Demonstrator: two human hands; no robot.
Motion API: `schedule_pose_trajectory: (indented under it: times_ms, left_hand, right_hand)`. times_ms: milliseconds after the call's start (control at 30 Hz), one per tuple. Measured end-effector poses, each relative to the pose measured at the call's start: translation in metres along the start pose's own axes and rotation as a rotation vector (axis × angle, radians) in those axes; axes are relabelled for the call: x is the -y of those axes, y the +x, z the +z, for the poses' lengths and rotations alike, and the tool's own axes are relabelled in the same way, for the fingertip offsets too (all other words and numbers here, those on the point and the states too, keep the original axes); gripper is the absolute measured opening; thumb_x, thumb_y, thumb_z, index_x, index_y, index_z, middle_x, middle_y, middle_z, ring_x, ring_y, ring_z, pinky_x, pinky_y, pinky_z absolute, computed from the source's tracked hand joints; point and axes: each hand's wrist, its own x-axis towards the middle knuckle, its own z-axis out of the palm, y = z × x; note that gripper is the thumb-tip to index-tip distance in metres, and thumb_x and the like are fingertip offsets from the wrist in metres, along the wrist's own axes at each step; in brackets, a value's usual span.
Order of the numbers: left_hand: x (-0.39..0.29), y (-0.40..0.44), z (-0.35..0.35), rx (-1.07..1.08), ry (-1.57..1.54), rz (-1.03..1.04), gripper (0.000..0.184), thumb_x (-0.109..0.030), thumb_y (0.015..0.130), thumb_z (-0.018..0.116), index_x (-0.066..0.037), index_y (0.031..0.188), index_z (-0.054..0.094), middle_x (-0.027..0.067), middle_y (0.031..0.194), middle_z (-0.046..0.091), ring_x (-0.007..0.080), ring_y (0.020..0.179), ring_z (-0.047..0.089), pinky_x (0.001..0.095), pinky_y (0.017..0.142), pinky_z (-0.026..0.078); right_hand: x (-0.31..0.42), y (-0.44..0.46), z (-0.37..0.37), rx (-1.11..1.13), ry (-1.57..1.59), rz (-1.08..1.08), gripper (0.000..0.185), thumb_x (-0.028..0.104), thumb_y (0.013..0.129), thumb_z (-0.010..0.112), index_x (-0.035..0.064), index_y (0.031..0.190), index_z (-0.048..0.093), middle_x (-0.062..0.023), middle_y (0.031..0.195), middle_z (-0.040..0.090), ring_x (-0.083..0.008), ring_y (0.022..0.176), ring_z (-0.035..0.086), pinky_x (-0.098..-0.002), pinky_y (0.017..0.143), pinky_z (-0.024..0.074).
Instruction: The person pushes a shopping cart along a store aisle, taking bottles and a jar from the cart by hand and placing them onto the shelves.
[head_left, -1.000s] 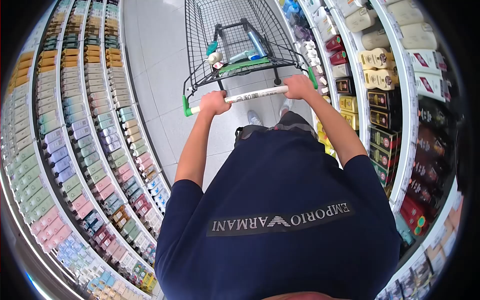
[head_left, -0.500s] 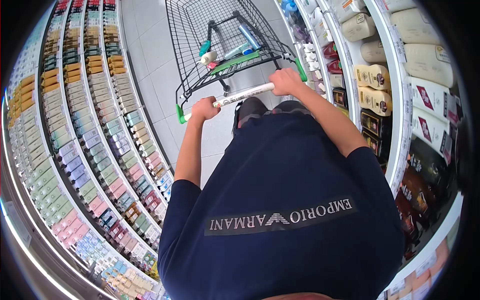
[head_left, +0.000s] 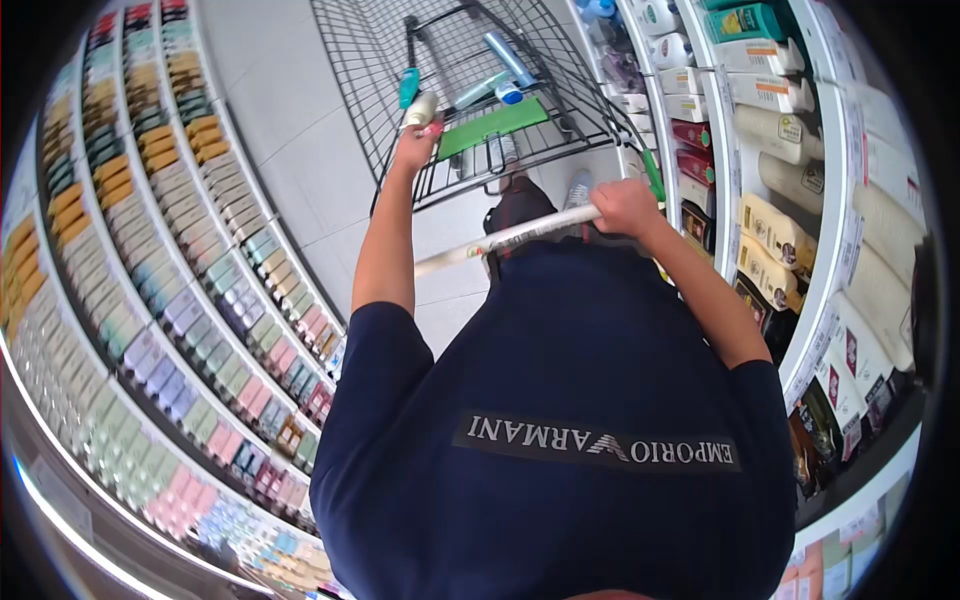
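My right hand (head_left: 625, 207) is wrapped round the white handle bar (head_left: 530, 232) of a shopping cart, near its right end. My left hand (head_left: 415, 150) is off the bar and reaches over the near left part of the wire basket (head_left: 355, 110). Just beyond its fingers lies a cream bottle (head_left: 422, 108), with a small pink-red item (head_left: 432, 129) right at the fingertips. Whether the fingers grip either one is unclear. Close by in the cart are a teal-green bottle (head_left: 409, 88), a blue tube-like pack (head_left: 510, 58) and a blue-capped container (head_left: 508, 93).
A green panel (head_left: 493, 128) crosses the cart's near end. Shelves of small tubes and bottles (head_left: 185, 270) line the left side. On the right, a shelf holds larger bottles (head_left: 770, 225). Pale floor tiles (head_left: 290, 150) run along the cart's left.
My left hand has let go of the handle bar and moved forward to the items in the cart. My right hand stays on the bar, which now slants and sits closer to my body.
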Motion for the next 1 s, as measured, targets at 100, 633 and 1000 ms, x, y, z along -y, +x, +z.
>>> schedule_pose_trajectory:
  times_ms: [100, 633, 1000]
  left_hand:
    - [-0.018, 0.012, -0.005, -0.096, 0.309, -0.110, 0.073, -0.041, 0.081, 0.065, -0.003, 0.138, 0.041, 0.0231, 0.135, 0.049, 0.0383, 0.122, 0.052, 0.0434, 0.101, 0.042]
    - [-0.079, 0.137, -0.057, 0.261, 0.913, -0.009, 0.044, -0.042, 0.089, 0.051, -0.019, 0.126, 0.059, 0.0188, 0.129, 0.053, 0.0352, 0.122, 0.051, 0.0449, 0.099, 0.045]
    - [-0.116, 0.148, -0.116, 0.253, 0.718, 0.292, 0.034, -0.037, 0.084, 0.057, -0.016, 0.111, 0.061, 0.0215, 0.105, 0.067, 0.0381, 0.102, 0.063, 0.0420, 0.089, 0.049]
  right_hand:
    - [0.003, 0.019, -0.020, 0.089, -0.006, 0.018, 0.032, 0.038, 0.059, 0.073, 0.0144, 0.070, 0.054, -0.0016, 0.062, 0.052, -0.0214, 0.053, 0.058, -0.0365, 0.049, 0.0447]
    - [-0.008, 0.099, -0.029, 0.085, -0.021, 0.133, 0.031, 0.030, 0.052, 0.071, 0.0160, 0.072, 0.052, 0.0011, 0.066, 0.050, -0.0166, 0.058, 0.055, -0.0311, 0.054, 0.0415]
    - [-0.034, 0.120, -0.021, -0.004, -0.094, 0.109, 0.029, 0.033, 0.055, 0.071, 0.0157, 0.071, 0.054, 0.0002, 0.065, 0.052, -0.0193, 0.057, 0.058, -0.0326, 0.053, 0.0448]
